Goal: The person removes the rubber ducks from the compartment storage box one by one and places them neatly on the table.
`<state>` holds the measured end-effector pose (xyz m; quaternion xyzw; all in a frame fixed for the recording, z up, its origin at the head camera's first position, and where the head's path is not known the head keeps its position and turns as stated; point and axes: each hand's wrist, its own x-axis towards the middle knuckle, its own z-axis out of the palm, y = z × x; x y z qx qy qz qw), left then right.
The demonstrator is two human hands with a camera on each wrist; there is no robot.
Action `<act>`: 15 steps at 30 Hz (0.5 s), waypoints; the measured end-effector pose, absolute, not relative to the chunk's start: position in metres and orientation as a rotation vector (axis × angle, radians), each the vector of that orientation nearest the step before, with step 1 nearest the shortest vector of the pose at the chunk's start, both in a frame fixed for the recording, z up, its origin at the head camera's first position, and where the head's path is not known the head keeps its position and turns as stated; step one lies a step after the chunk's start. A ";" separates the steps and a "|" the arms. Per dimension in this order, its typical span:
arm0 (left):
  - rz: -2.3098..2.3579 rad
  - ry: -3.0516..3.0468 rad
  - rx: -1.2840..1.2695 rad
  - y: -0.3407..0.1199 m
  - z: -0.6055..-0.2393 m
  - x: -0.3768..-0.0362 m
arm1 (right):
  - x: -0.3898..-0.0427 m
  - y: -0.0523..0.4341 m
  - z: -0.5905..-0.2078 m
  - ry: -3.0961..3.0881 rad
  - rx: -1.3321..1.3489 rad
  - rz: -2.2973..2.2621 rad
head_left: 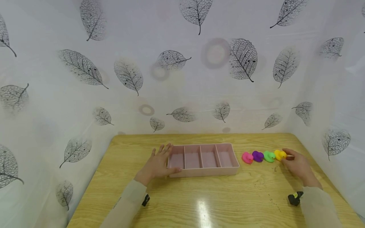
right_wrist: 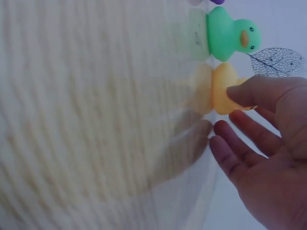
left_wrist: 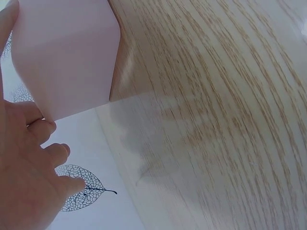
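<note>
One wooden table (head_left: 199,202), pale grain, glossy, with rounded far corners; it is enclosed on three sides by a white sheet (head_left: 176,88) printed with grey skeleton leaves. No brand, label or writing can be read anywhere.

One pink tray (head_left: 203,172), plastic, smooth, matt, rectangular, lies at the middle of the table. It is divided into four compartments side by side; all four show only their pink floor.

Two hands, each with a beige sleeve. The left hand (head_left: 158,164) lies flat against the left end of the tray, fingers straight and spread, thumb along the tray's near wall; it grips nothing. The left wrist view shows the fingers beside the tray's rounded corner (left_wrist: 67,52).

Four toy ducks, rubbery and rounded, stand in one row to the right of the tray, apart from it: pink duck (head_left: 247,157), purple duck (head_left: 258,156), green duck (head_left: 269,156), yellow duck (head_left: 280,155). Neighbours stand just beside one another.

The right hand (head_left: 297,164) is at the yellow duck (right_wrist: 224,93), the right end of the row. The thumb tip touches the duck; the other fingers are loosely extended just beside it, not closed round it. The green duck (right_wrist: 230,36) shows an orange bill and black eye.
</note>
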<state>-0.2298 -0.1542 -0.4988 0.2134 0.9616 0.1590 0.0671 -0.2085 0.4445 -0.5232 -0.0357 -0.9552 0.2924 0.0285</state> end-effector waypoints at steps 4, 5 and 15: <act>0.482 2.896 0.650 -0.155 -0.498 -0.230 | -0.210 0.442 -0.513 -2.982 -0.070 0.880; 0.480 2.896 0.652 -0.155 -0.497 -0.230 | -0.210 0.440 -0.509 -2.982 -0.065 0.874; 0.530 2.930 0.656 -0.154 -0.486 -0.240 | -0.223 0.379 -0.465 -2.810 0.117 0.720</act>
